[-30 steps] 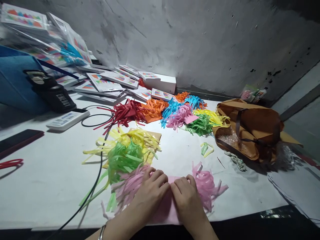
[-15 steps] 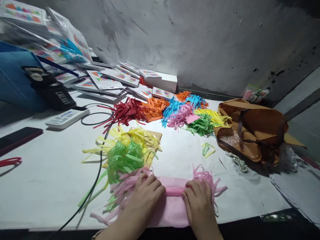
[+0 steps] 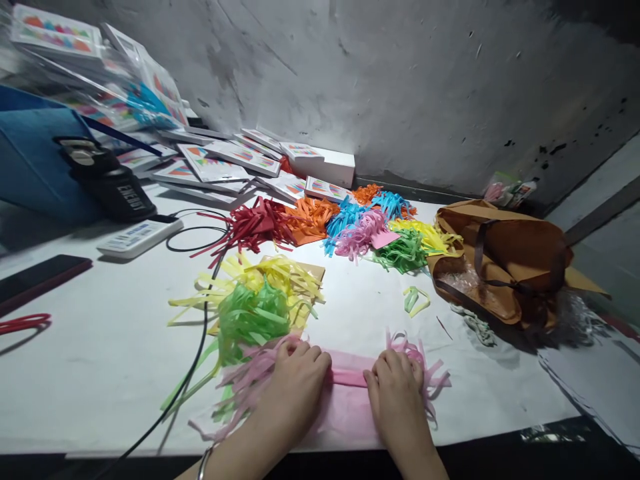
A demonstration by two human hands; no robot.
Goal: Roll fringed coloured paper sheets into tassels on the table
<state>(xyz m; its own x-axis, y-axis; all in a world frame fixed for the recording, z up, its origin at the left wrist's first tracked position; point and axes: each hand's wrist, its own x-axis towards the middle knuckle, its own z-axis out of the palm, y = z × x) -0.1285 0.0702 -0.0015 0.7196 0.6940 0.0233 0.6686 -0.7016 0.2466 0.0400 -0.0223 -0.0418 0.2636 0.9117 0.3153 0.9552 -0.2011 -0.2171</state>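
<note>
Pink tissue paper [image 3: 347, 417] with fringed ends lies at the table's front edge, and a folded, darker pink band runs across its middle. My left hand [image 3: 301, 380] is closed on the left end of that band, its fingers curled over the paper. Over the right end, my right hand [image 3: 395, 383] is curled and closed in the same way. Pink strips fan out beyond both hands. Touching the left fringe is a bunch of green tissue strips [image 3: 253, 313], with yellow tissue strips [image 3: 280, 277] behind it. The fingertips are partly hidden under the hands.
Red [image 3: 260, 223], orange [image 3: 313, 217] and blue fringe bundles [image 3: 347, 217] lie farther back. A brown bag [image 3: 510, 260] stands right. Flat printed packets [image 3: 215, 160] pile up by the wall. A black cable [image 3: 203, 340] crosses the left side, near a black bottle [image 3: 113, 183] and a phone [image 3: 45, 280].
Both hands keep their hold on the pink paper, and its near edge has drawn slightly away from the table's front edge. The view has shifted a little.
</note>
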